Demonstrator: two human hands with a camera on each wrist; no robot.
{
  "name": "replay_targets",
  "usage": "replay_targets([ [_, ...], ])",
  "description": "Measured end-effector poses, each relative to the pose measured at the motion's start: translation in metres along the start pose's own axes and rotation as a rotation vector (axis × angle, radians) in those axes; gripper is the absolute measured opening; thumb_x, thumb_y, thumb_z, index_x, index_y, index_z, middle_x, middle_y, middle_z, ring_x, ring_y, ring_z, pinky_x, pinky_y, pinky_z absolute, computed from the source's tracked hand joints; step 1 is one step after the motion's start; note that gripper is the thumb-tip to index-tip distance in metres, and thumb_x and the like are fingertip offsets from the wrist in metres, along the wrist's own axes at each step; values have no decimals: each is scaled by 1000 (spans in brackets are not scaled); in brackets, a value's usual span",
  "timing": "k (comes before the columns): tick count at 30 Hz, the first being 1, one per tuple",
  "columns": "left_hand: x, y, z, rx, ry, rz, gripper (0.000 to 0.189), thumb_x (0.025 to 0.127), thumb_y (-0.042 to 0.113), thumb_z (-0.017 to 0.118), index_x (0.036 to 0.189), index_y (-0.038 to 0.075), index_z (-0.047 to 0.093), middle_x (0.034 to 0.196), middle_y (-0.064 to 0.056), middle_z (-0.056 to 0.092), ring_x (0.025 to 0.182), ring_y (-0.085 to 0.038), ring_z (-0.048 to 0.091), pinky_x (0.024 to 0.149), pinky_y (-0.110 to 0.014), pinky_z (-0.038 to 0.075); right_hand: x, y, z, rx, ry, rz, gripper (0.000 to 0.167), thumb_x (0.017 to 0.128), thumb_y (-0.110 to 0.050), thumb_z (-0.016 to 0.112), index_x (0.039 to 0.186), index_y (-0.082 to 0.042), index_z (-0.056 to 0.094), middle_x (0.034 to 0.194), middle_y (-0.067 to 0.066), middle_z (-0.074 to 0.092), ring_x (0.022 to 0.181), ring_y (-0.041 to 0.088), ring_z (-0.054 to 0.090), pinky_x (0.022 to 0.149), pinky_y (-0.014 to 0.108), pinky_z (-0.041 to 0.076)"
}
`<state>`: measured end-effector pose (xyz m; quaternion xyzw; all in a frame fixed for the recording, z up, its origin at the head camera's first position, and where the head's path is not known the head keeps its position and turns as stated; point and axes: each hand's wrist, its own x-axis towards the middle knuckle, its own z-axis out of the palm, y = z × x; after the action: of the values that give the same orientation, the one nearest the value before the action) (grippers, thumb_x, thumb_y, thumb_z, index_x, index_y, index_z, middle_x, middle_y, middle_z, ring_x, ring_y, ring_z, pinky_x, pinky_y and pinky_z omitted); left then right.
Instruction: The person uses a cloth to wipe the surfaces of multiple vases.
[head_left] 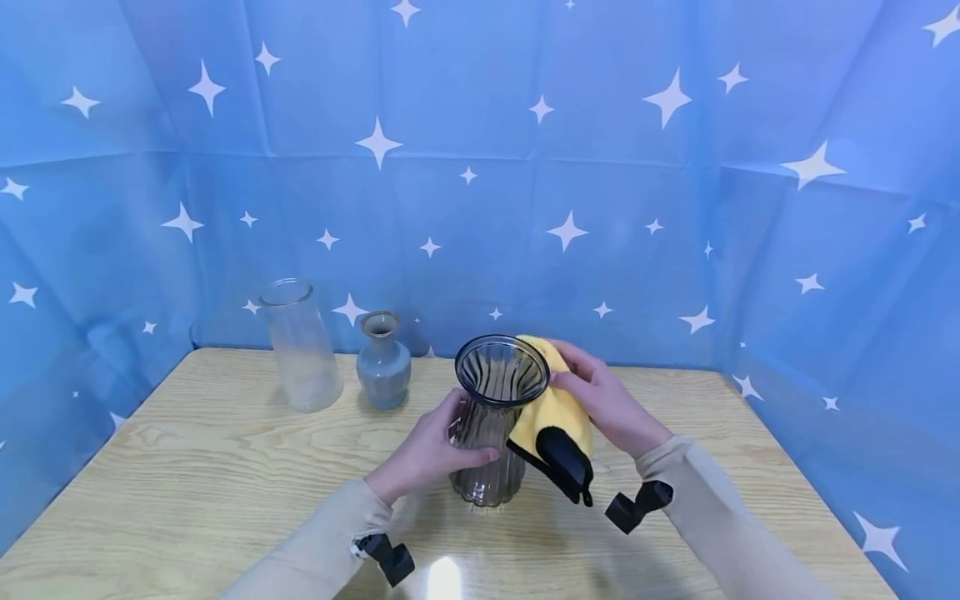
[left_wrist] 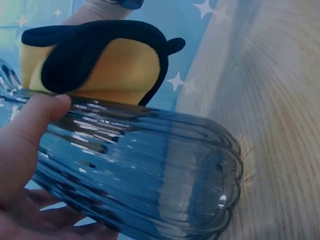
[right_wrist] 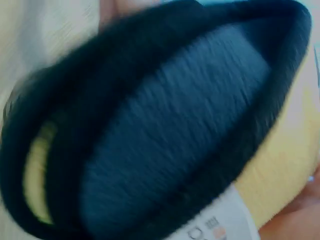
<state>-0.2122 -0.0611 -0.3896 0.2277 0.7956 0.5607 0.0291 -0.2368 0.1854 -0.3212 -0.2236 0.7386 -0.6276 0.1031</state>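
Observation:
A ribbed smoky-glass vase [head_left: 489, 427] with a flared rim stands upright near the middle of the table. My left hand [head_left: 429, 454] grips its side, thumb across the front and fingers around the far left; the left wrist view shows the thumb on the ribbed glass [left_wrist: 150, 155]. My right hand [head_left: 606, 407] holds a yellow cloth with black edging [head_left: 561, 407] against the vase's right side, just below the rim. A corner of the cloth hangs down. In the right wrist view the cloth's dark underside [right_wrist: 175, 125] and a white tag [right_wrist: 215, 222] fill most of the picture.
Behind to the left stand a tall clear glass vase [head_left: 303, 358] and a small blue-grey vase [head_left: 384, 371] with a narrow neck. The wooden table [head_left: 225, 467] reaches back to a blue curtain [head_left: 480, 200] with white stars, which also encloses both sides.

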Motion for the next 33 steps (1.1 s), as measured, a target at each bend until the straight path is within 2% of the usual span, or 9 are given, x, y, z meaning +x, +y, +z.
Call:
replay_targets([
  [4,2,-2,0,-5,-30,6,69,77,24,82,134,12,44,136,-13,52,127,-37,46,103,-50,40,-3,5,2,111,37,-19,52,101,-11,44,151,-8,28,118,18,52,79,18,64,70,31,57],
  [12,3,-3,0,13,-34,7,69,78,25,81,134,12,44,136,-12,52,126,-35,47,104,-48,40,-7,15,15,-17,-13,-143,55,104,-8,34,154,-24,19,132,21,43,76,22,64,70,34,57],
  [15,3,-2,0,20,-32,20,71,78,25,81,137,10,43,137,-14,51,125,-35,48,103,-49,41,-8,21,19,-150,-1,-161,56,105,-10,37,154,-29,19,143,16,38,96,20,62,89,34,51],
  [16,3,-2,0,20,-32,19,72,78,25,81,137,10,43,137,-15,51,125,-35,48,102,-49,41,-8,23,20,-184,-4,-154,57,104,-10,38,154,-31,19,138,16,44,95,20,62,90,36,50],
  [18,4,-1,0,23,-35,14,72,78,25,81,137,10,43,136,-14,52,124,-34,49,102,-48,42,-9,29,21,-260,-20,-146,60,104,-9,39,154,-33,17,145,11,39,111,20,55,102,41,41],
  [22,3,0,0,17,-39,-3,71,78,26,82,136,11,43,135,-13,53,123,-32,50,102,-46,42,-10,39,21,-377,-86,-134,65,101,-7,41,154,-35,15,154,5,29,135,25,35,110,54,28],
  [23,4,0,0,16,-40,-2,71,78,25,82,136,11,43,135,-13,53,123,-32,51,102,-46,42,-10,42,21,-406,-101,-131,67,101,-7,42,155,-35,13,158,0,17,141,24,22,112,54,21],
  [27,5,0,-2,8,-47,-1,73,78,25,82,138,11,43,134,-14,54,122,-31,51,101,-47,43,-11,51,18,-459,-182,-51,65,101,-10,43,155,-29,14,158,4,18,142,26,17,112,53,21],
  [33,9,-3,-8,5,-90,6,76,78,23,82,141,14,41,138,-13,50,124,-31,49,103,-47,41,-8,62,14,-514,-294,163,62,102,-21,42,156,-14,11,158,13,15,142,32,17,114,52,20],
])
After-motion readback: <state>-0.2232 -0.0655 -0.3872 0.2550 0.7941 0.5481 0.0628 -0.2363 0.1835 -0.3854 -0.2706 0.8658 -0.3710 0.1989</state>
